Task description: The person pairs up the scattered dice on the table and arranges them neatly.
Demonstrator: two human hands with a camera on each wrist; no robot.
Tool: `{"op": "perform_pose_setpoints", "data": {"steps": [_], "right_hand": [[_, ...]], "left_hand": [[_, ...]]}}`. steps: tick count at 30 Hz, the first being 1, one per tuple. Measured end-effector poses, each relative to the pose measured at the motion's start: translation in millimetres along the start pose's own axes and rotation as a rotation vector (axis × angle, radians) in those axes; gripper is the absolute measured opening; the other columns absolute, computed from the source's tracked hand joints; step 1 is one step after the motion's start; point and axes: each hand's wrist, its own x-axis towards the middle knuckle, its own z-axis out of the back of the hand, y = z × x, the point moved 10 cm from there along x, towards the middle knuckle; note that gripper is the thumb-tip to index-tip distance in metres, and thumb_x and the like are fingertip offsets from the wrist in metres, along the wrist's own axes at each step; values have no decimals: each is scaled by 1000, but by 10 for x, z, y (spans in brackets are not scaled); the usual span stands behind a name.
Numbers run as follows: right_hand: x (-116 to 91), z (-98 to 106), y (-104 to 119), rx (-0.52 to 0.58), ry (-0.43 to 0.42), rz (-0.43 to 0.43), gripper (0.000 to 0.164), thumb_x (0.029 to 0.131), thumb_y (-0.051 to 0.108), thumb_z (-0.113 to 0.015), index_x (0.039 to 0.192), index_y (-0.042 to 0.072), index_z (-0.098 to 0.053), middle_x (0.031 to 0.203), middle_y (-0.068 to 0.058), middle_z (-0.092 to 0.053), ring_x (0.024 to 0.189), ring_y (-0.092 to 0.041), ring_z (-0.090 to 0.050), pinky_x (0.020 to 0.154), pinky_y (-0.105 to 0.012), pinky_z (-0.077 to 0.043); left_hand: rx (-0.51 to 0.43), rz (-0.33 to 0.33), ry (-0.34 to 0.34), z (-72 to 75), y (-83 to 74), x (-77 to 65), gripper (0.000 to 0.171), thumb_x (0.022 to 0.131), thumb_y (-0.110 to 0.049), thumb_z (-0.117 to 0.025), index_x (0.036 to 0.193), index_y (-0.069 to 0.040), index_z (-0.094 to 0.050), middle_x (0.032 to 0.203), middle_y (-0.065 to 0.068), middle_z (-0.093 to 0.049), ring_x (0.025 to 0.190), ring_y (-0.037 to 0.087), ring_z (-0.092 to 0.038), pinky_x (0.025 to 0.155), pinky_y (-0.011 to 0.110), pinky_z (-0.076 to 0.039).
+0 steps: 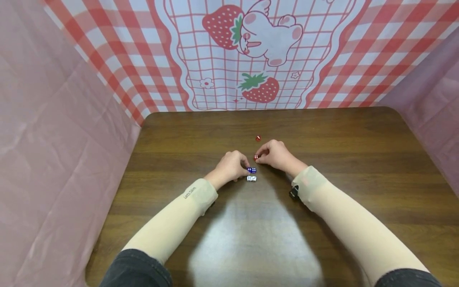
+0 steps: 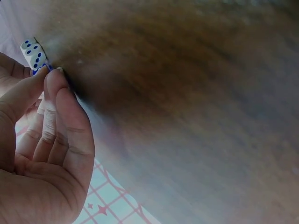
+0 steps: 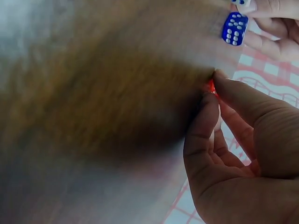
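Near the middle of the table, my left hand (image 1: 231,164) pinches a blue die (image 1: 249,170) between thumb and fingertip. A second blue die (image 1: 254,170) sits right against it on the right. Just below these, a pair of white dice (image 1: 252,178) lies side by side; in the left wrist view the white dice (image 2: 32,52) show blue pips. My right hand (image 1: 275,154) pinches a red die (image 1: 256,157) just above the blue pair; in the right wrist view only a sliver of the red die (image 3: 211,86) shows between the fingertips. Another red die (image 1: 258,138) lies farther back.
The brown wooden table (image 1: 340,135) extends on both sides of my hands. Behind it hangs a red checked cloth (image 1: 125,48) with strawberry pictures, and a pink cloth (image 1: 64,159) hangs at the left. A small black device (image 1: 294,192) sits at my right wrist.
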Motion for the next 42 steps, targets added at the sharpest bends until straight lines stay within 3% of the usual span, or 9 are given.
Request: {"op": "perform_pose_setpoints", "data": {"steps": [9, 30, 38, 42], "right_hand": [[-46, -84, 92, 20, 38, 1, 10, 85, 13, -85, 92, 9, -81, 71, 6, -69, 69, -13, -61, 68, -33, -48], [-82, -65, 132, 8, 7, 22, 10, 82, 14, -87, 89, 10, -81, 68, 8, -67, 67, -11, -60, 70, -34, -47], [-81, -75, 118, 8, 11, 16, 11, 81, 14, -88, 89, 10, -81, 68, 8, -68, 66, -12, -60, 71, -35, -47], [-80, -78, 119, 9, 17, 6, 12, 81, 15, -88, 89, 10, -81, 69, 7, -68, 67, -12, -61, 71, -35, -47]], "left_hand": [[-4, 3, -3, 11, -2, -22, 11, 83, -15, -87, 86, -11, -77, 63, -3, -66, 45, 16, -63, 44, 26, -53], [-59, -26, 10, 6, -10, -42, 14, 83, -12, -87, 90, -7, -76, 67, -2, -67, 41, 13, -58, 42, 27, -52], [-67, -33, 25, -2, -7, -31, 15, 83, -11, -87, 91, -7, -75, 67, -1, -67, 46, 20, -63, 42, 28, -53], [-61, -44, 45, -3, -11, -21, 16, 84, -12, -86, 93, -6, -74, 75, 2, -69, 48, 22, -65, 43, 29, -53]]}}
